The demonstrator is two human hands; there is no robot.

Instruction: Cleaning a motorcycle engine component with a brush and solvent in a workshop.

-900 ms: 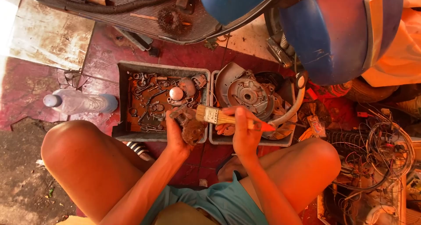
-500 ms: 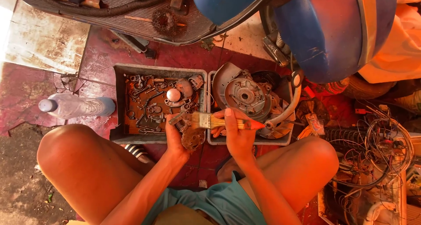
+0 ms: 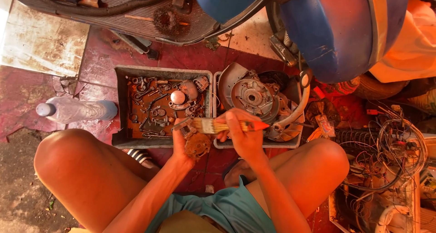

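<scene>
I squat on the floor over two trays. My left hand (image 3: 180,144) holds a small rusty round engine part (image 3: 196,144) just in front of the trays' near edge. A paintbrush (image 3: 222,125) with a wooden handle and an orange tip lies sideways in my right hand (image 3: 243,135), its pale bristles on the part's top. The left tray (image 3: 119,110) holds several small bolts, springs and metal pieces in brown liquid. In the right tray (image 3: 217,90) lies a round grey engine cover (image 3: 251,96) with other large parts.
A clear plastic bottle (image 3: 75,109) lies on its side left of the trays. A blue scooter body (image 3: 336,28) and its ribbed footboard (image 3: 113,6) stand behind them. Tangled wires (image 3: 393,156) and a crate of parts fill the right side. My knees flank the trays.
My hands have stayed at the trays' front edge, and the brush has shifted slightly over the part. The view has drifted a little.
</scene>
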